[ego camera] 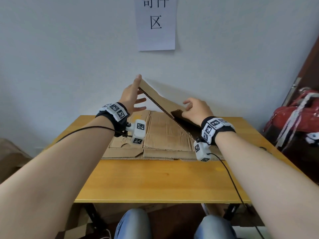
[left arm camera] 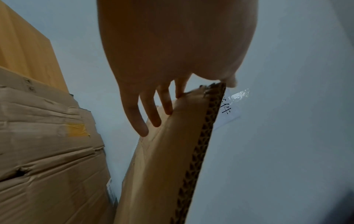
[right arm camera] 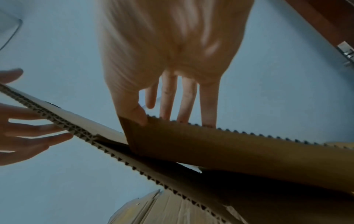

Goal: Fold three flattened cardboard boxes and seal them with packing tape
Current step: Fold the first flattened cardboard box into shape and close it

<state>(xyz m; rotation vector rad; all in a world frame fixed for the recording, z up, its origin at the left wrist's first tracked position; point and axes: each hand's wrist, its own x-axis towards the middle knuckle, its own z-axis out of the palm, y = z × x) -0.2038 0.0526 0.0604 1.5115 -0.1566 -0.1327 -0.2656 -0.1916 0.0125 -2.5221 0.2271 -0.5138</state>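
A flattened cardboard box [ego camera: 160, 99] is raised off the table, tilted with its high corner at the left. My left hand [ego camera: 136, 90] holds that corner: the thumb lies on the upper side, and the straight, spread fingers [left arm camera: 151, 115] press the underside. My right hand [ego camera: 191, 107] pinches a flap of the same box [right arm camera: 229, 144] at its lower right, with the thumb [right arm camera: 134, 112] on the near face and the fingers behind the corrugated edge. More flattened boxes [ego camera: 165, 133] lie stacked on the wooden table [ego camera: 155, 180] beneath.
The wall stands right behind the table, with a paper sign [ego camera: 156, 23] taped to it. A red bag [ego camera: 293, 114] and a brown door [ego camera: 310, 66] are at the right. Some cardboard [ego camera: 10, 152] lies low at the left. Wrist cables trail over the table.
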